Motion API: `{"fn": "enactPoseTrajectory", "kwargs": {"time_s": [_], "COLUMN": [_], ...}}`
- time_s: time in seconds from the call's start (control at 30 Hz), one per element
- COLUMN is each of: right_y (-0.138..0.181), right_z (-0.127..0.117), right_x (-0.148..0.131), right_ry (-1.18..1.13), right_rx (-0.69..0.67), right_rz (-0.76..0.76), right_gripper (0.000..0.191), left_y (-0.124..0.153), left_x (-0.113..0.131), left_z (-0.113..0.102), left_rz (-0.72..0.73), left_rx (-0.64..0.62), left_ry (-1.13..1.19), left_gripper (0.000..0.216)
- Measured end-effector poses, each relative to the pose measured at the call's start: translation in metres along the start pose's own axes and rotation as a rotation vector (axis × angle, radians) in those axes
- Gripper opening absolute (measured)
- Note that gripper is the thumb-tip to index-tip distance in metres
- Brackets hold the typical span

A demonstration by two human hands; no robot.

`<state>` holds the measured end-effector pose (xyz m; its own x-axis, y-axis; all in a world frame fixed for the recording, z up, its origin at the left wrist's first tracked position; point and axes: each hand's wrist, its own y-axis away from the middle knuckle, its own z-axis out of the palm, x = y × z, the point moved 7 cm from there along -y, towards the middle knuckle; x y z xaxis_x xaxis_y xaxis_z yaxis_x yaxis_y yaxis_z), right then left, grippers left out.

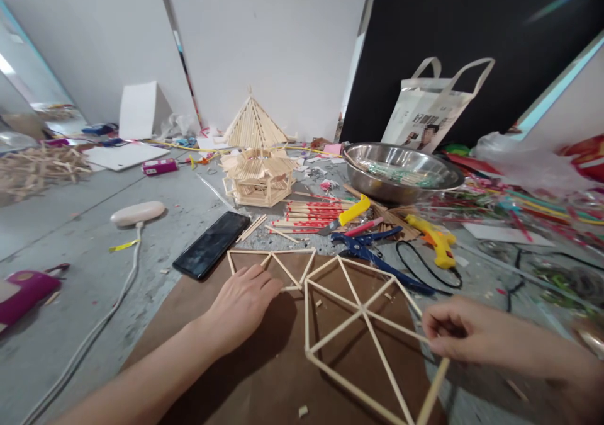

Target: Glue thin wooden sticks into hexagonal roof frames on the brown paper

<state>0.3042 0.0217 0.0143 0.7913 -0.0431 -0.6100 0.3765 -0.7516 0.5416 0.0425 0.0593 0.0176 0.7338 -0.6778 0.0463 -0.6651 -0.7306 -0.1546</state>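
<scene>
On a brown board (pixel 278 381) lies a hexagonal frame of wooden sticks (pixel 362 309), with spokes meeting at its centre. My right hand (pixel 453 330) is closed on its right corner, where a rim stick and a spoke meet. A smaller frame of stick triangles (pixel 287 269) lies to the left, near the hexagon's upper left corner. My left hand (pixel 250 299) rests palm down over its lower edge, fingers together and stretched out, hiding part of the sticks. Behind the board stands a stick-built pavilion model (pixel 257 176) with a pointed roof (pixel 252 123).
A black phone (pixel 211 243) lies left of the frames. Beyond them are red-marked sticks (pixel 311 216), a yellow cutter (pixel 352 212), blue pliers (pixel 377 258) and a yellow glue gun (pixel 434 239). A metal basin (pixel 401 186) and a white bag (pixel 427 113) stand at the back right.
</scene>
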Motion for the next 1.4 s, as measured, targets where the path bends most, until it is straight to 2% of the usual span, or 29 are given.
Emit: {"fn": "enactPoseTrajectory", "kwargs": {"time_s": [0.13, 0.3, 0.43, 0.53, 0.7, 0.93, 1.1, 1.2, 1.3, 1.4], "right_y": [0.009, 0.002, -0.013, -0.02, -0.021, -0.018, -0.021, -0.021, -0.022, -0.025], "right_z": [-0.002, 0.009, 0.024, 0.037, 0.042, 0.04, 0.042, 0.039, 0.026, 0.01], "right_x": [0.0, -0.006, -0.012, -0.016, -0.017, -0.019, -0.021, -0.022, -0.026, -0.033], "right_ry": [0.01, 0.078, 0.062, -0.027, -0.086, -0.109, -0.131, -0.085, 0.016, -0.046], "right_rx": [-0.048, -0.073, -0.08, -0.15, -0.157, -0.145, -0.159, -0.14, -0.059, 0.019], "right_rz": [0.066, 0.05, -0.005, -0.028, -0.03, -0.032, -0.036, -0.023, -0.044, -0.093], "right_gripper": [0.014, 0.011, 0.014, 0.017, 0.018, 0.018, 0.019, 0.019, 0.017, 0.019], "left_y": [0.0, 0.001, 0.006, 0.011, 0.018, 0.025, 0.029, 0.028, 0.023, 0.016], "left_x": [0.0, 0.003, 0.003, 0.002, -0.001, -0.019, -0.03, -0.033, -0.032, -0.024], "left_z": [-0.003, -0.009, -0.025, -0.038, -0.061, -0.083, -0.091, -0.093, -0.095, -0.103], "left_rz": [0.032, 0.061, 0.078, 0.067, 0.042, -0.056, -0.147, -0.174, -0.17, -0.11], "left_rx": [0.077, 0.17, 0.345, 0.471, 0.635, 0.731, 0.793, 0.783, 0.74, 0.707], "left_ry": [-0.029, -0.049, -0.016, -0.008, -0.05, -0.127, -0.028, 0.077, 0.161, 0.216], "left_gripper": [0.015, 0.016, 0.015, 0.016, 0.017, 0.016, 0.018, 0.015, 0.013, 0.012]}}
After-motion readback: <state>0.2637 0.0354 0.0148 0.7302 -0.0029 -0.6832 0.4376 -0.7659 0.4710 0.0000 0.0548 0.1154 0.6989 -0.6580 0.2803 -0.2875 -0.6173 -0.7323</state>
